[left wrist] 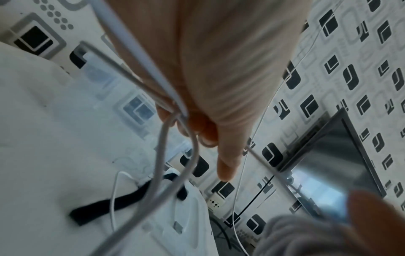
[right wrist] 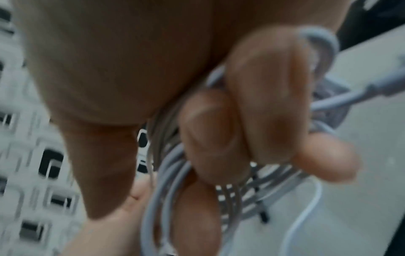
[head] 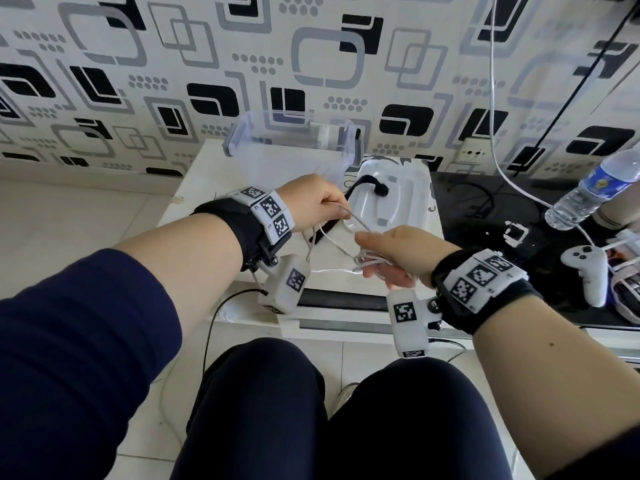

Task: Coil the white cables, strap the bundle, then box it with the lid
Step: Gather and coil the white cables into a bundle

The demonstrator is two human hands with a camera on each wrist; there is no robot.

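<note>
White cables (head: 349, 237) strung between both hands: right hand (head: 398, 258) fingers curled round the coiled loops, left hand (head: 311, 206) pinching a loose strand. Black strap (head: 363, 185), lid (head: 391, 199) just beyond hands; clear box (head: 242, 133) farther.

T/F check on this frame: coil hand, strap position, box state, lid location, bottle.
1. The right hand holds the coiled white cables. True.
2. The black strap is already wrapped round the bundle. False: it lies across the white lid.
3. The clear box is closed. False: it stands open; the lid lies beside it.
4. The left hand pinches a cable strand. True.
5. A water bottle lies at the right. True.
</note>
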